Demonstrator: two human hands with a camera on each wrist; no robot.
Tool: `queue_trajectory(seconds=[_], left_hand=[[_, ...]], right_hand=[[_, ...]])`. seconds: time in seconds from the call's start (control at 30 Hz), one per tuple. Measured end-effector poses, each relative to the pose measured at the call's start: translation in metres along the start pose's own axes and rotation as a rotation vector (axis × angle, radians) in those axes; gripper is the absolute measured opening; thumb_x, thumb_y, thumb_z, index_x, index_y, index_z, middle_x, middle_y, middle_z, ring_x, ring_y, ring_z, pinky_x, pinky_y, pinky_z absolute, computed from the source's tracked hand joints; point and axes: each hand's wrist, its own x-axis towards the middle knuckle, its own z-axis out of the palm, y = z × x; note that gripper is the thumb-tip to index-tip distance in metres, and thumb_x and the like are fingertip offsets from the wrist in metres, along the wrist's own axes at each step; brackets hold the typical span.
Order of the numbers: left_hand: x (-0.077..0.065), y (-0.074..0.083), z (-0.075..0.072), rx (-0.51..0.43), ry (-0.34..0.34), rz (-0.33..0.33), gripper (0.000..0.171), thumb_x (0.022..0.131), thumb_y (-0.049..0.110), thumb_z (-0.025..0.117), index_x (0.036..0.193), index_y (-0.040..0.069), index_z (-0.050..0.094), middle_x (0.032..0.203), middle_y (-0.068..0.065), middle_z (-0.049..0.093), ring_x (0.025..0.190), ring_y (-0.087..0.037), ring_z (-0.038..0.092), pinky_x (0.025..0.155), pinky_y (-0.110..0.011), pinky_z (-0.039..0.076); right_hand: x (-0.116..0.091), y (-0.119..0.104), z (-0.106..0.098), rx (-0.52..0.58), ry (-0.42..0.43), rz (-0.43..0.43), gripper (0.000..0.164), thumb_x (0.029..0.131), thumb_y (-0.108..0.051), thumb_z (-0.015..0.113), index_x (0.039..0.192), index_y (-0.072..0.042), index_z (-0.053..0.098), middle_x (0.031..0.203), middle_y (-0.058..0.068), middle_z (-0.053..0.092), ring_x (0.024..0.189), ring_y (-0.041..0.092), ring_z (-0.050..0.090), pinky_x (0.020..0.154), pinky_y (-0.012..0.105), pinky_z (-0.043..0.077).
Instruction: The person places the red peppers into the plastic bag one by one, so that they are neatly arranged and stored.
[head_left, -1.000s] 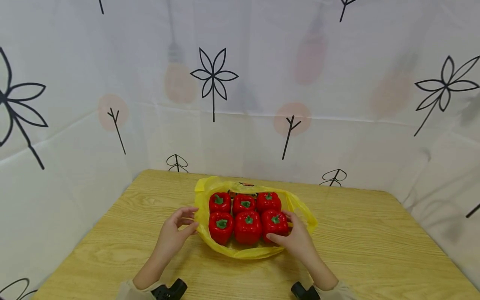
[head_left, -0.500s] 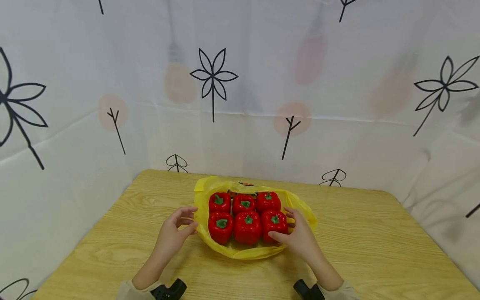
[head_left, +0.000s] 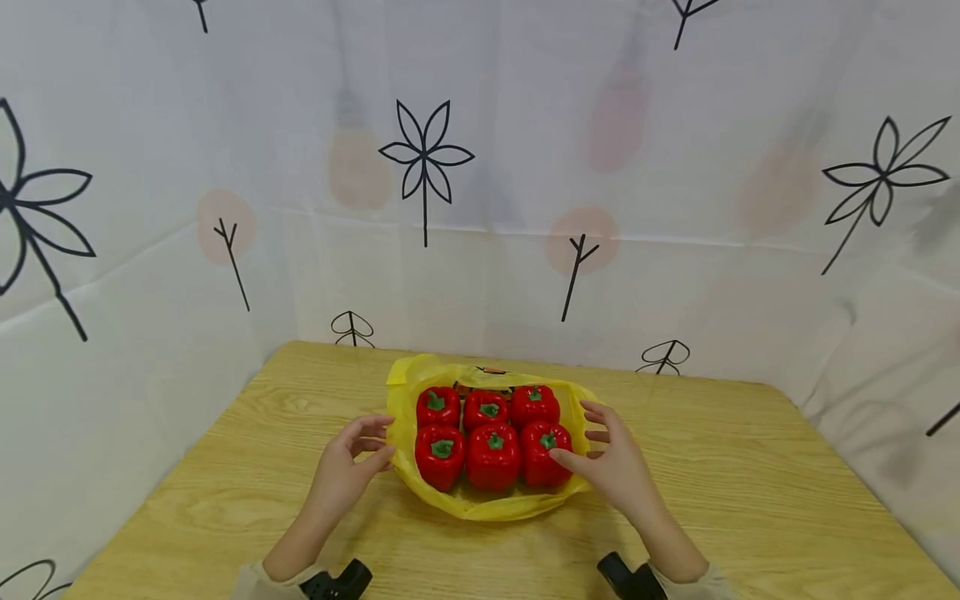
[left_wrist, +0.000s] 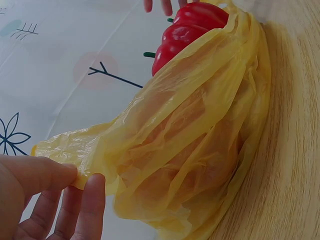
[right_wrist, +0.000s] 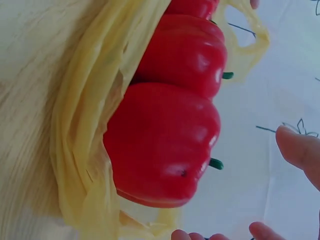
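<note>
Several red bell peppers (head_left: 492, 467) with green stems stand in two rows inside a yellow plastic bag (head_left: 480, 510), its mouth spread wide around them. My left hand (head_left: 348, 458) is at the bag's left side. In the left wrist view its thumb and a finger pinch the edge of the thin film (left_wrist: 190, 140). My right hand (head_left: 615, 462) hovers by the front right pepper (head_left: 542, 472), fingers spread and holding nothing. The right wrist view shows its thumb and fingertips apart from the nearest pepper (right_wrist: 160, 140). Peppers' lower parts are hidden by the bag.
The bag lies near the back of a wooden table (head_left: 720, 500). Behind the table hangs a pale cloth (head_left: 495, 275) with plant drawings. A dark wrist camera (head_left: 348, 581) sits by each sleeve.
My right hand has let go of the front right pepper and moved right and back from it, fingers spreading. The left hand and the bag stay nearly in place.
</note>
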Motion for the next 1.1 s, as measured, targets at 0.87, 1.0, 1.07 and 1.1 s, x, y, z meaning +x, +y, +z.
queue_trajectory(seconds=[0.87,1.0,1.07,1.1], left_hand=[[-0.002,-0.002,-0.001,-0.006,-0.003,-0.006,0.034,0.082,-0.007,0.064,0.114,0.001,0.059,0.107,-0.013,0.056,0.089,-0.022,0.057,0.067,-0.029,0.056],[-0.002,-0.003,-0.002,-0.019,-0.005,-0.009,0.033,0.082,-0.006,0.065,0.114,0.001,0.059,0.108,-0.013,0.056,0.089,-0.021,0.058,0.066,-0.03,0.057],[-0.002,-0.002,-0.003,-0.029,-0.004,-0.015,0.033,0.083,-0.005,0.065,0.114,0.001,0.059,0.109,-0.013,0.056,0.089,-0.021,0.058,0.065,-0.031,0.057],[-0.003,-0.001,-0.003,-0.035,-0.005,-0.018,0.033,0.083,-0.004,0.065,0.115,0.001,0.059,0.109,-0.013,0.056,0.089,-0.02,0.058,0.065,-0.032,0.057]], right_hand=[[-0.013,0.01,-0.044,-0.034,0.104,-0.014,0.081,0.08,-0.036,0.073,0.14,-0.001,0.03,0.137,0.02,0.035,0.115,0.037,0.044,0.091,0.05,0.045],[-0.016,0.013,-0.05,-0.031,0.111,0.013,0.082,0.08,-0.036,0.073,0.141,-0.002,0.029,0.138,0.02,0.034,0.116,0.038,0.043,0.091,0.051,0.045],[-0.017,0.014,-0.052,-0.032,0.11,0.028,0.083,0.08,-0.035,0.073,0.141,-0.003,0.029,0.139,0.02,0.034,0.117,0.038,0.042,0.091,0.051,0.045],[-0.017,0.015,-0.053,-0.035,0.109,0.034,0.083,0.08,-0.035,0.073,0.142,-0.003,0.028,0.139,0.02,0.033,0.117,0.038,0.042,0.091,0.051,0.045]])
